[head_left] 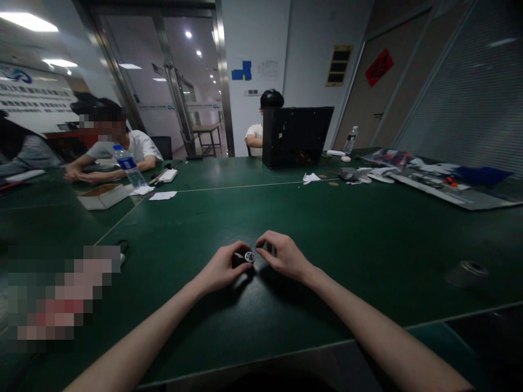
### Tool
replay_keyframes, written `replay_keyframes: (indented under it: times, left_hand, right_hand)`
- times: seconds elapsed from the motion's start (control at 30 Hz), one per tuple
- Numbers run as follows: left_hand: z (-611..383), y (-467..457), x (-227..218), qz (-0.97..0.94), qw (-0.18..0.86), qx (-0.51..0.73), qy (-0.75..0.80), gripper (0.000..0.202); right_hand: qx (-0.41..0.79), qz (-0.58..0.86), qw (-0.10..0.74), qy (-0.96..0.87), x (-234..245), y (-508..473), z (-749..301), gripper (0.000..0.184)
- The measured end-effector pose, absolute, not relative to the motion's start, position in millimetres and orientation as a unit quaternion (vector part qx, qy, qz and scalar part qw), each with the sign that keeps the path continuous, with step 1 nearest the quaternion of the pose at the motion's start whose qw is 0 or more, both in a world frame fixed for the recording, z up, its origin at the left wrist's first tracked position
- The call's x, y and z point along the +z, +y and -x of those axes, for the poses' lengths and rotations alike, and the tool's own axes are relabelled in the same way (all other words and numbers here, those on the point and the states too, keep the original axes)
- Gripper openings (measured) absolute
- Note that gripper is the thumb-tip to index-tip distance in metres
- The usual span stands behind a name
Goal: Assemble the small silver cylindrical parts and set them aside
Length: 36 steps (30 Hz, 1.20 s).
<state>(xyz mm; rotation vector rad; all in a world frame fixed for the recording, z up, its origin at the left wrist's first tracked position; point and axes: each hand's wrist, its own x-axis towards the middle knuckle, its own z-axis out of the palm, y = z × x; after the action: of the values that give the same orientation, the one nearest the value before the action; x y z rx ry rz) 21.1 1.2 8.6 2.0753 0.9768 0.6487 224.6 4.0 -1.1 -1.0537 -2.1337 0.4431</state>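
Note:
Above the green tabletop (229,337), my left hand (223,268) grips a small round part (249,256) between thumb and fingers. Its end face is pale, with dark holes around a centre, like a tiny wheel; its exact kind is unclear. My right hand (288,257) is just to the right of it, palm inward. Its thumb and fingertips come together in a pinch close to the part's face. Whatever lies between those fingertips, if anything, is too small to make out.
A metal can-like cylinder (468,274) stands at the right. Farther back are a black box (298,136), an open carton (104,197), a water bottle (129,167) and a cluttered board (453,193). Two people sit across the table, another at far left.

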Motion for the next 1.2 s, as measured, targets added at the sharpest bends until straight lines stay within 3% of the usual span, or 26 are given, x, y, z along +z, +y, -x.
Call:
replay_keyframes:
  times: [0.23, 0.4, 0.67, 0.97, 1.2]
  left_hand:
    - [-18.3, 1.9, 8.6, -0.813, 0.361, 0.246, 0.386, 0.024]
    - [-18.3, 1.5, 9.8, -0.811, 0.371, 0.245, 0.381, 0.025]
    - [-16.1, -0.1, 15.4, -0.809, 0.372, 0.228, 0.395, 0.03]
    - [-6.5, 9.5, 12.0, -0.789, 0.363, 0.288, 0.404, 0.025]
    - [-6.0, 14.1, 5.7, -0.783, 0.344, 0.311, 0.414, 0.024]
  right_hand:
    - [0.171, 0.422, 0.2, -0.867, -1.3, 7.8, -236.5, 0.013]
    - [0.173, 0.426, 0.152, -0.875, -0.5, 6.5, -236.9, 0.014]
    - [0.176, 0.429, 0.162, -0.871, 3.1, 5.9, -238.1, 0.018]
    - [0.189, 0.384, 0.267, -0.864, -1.3, 1.1, -223.3, 0.05]
    - [0.173, 0.361, 0.265, -0.877, -10.8, 1.3, -210.1, 0.029]
